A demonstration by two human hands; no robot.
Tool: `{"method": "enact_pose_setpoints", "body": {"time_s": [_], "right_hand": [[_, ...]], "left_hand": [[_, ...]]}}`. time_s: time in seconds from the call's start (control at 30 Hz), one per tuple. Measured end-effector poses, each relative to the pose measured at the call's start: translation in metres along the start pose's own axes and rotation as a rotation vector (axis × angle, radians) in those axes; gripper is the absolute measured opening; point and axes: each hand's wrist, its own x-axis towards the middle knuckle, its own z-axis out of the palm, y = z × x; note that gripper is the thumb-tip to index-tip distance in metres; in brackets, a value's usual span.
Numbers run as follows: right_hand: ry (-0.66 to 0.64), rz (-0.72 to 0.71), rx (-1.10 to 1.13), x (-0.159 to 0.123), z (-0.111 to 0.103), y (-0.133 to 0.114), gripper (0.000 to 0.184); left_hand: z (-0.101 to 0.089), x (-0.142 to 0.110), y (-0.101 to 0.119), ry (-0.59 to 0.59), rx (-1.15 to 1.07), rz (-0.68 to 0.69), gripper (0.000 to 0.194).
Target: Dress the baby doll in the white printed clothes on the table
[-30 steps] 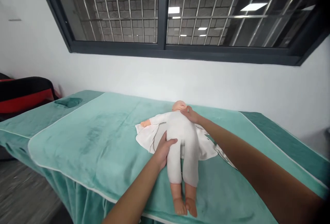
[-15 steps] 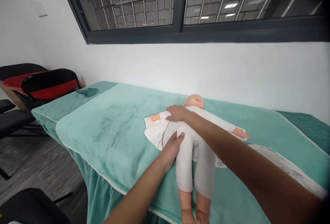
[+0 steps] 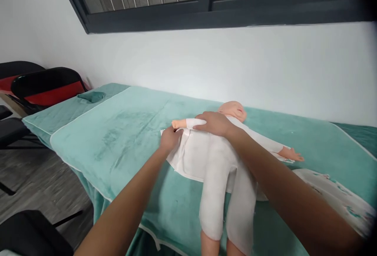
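A baby doll (image 3: pixel 215 185) in white lies on its back, its head toward the wall and its legs toward me. My left hand (image 3: pixel 170 140) pinches the edge of a white baby garment (image 3: pixel 191 156) spread under the doll, beside the doll's small hand. Across the doll's chest and shoulder lies my right hand (image 3: pixel 215 123). Its fingers and thumb close around the upper part of the doll's sleeved arm (image 3: pixel 193 123). The doll's other arm (image 3: pixel 290 154) stretches out to the right. My right forearm hides part of the doll's body.
A green plush cover (image 3: pixel 123 130) drapes the bed, which has a face hole (image 3: pixel 92 97) at its left end. A patterned white cloth (image 3: pixel 332 189) lies on the right. Black chairs (image 3: pixel 48 87) stand at the left; a wall (image 3: pixel 176 63) and window run behind.
My left hand has moved from the doll's hip up and left to the garment's edge. My right hand stays at the doll's upper arm. The doll's head is turned more to the right.
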Motion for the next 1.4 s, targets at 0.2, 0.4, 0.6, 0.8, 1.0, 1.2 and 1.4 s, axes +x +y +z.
{"method": "enact_pose_setpoints", "body": {"time_s": [0.2,0.4,0.6,0.8,1.0,1.2,1.4], "right_hand": [[-0.069,0.059,-0.088,0.007,0.004,-0.004,0.044],[-0.068,0.109,-0.144,0.008,0.007,-0.005,0.038],[-0.081,0.137,-0.246,0.01,0.01,-0.008,0.036],[-0.048,0.141,-0.276,0.011,0.015,-0.013,0.031],[-0.04,0.106,-0.314,0.015,0.02,-0.016,0.026],[-0.033,0.047,-0.249,0.011,0.014,-0.009,0.024],[0.419,0.04,0.079,-0.035,0.003,0.004,0.028]], "left_hand": [[-0.013,0.003,-0.006,0.041,-0.238,-0.069,0.02],[-0.018,-0.002,0.006,0.136,-0.205,-0.015,0.02],[-0.02,-0.016,0.034,0.158,0.015,0.042,0.009],[-0.023,-0.03,0.065,-0.04,-0.152,-0.086,0.017],[0.028,-0.042,0.098,-0.088,-0.43,-0.04,0.014],[0.047,-0.053,0.112,-0.011,-0.52,0.046,0.012],[0.035,-0.053,0.096,-0.184,-0.767,-0.277,0.035]]}}
